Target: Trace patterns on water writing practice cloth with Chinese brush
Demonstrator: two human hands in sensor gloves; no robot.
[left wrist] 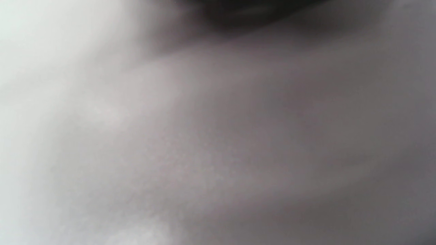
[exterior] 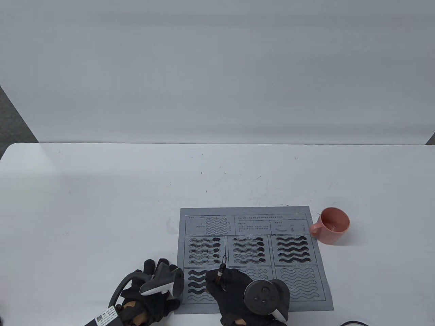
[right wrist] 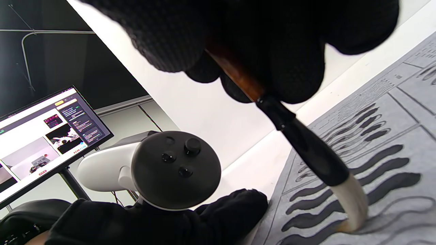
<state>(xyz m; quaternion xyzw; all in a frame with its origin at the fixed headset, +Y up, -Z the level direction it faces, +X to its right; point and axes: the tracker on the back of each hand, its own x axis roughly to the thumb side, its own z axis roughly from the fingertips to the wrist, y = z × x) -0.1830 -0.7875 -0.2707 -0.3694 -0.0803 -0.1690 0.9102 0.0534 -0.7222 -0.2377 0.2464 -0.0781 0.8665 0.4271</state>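
Grey practice cloth flat on white table. Top three panels and lower-left panel carry dark wavy strokes. Right hand grips brush over lower row. Left hand at cloth's left edge. Pink mug just right of cloth.

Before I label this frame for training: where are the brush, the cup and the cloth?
brush [right wrist: 308, 146]: right wrist view, dark ferrule.
cup [exterior: 334, 227]: table view, pink outer wall.
cloth [exterior: 244, 211]: table view, bare top margin.

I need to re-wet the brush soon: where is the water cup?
In the table view the pink cup stands on the table right of the cloth's top right corner.
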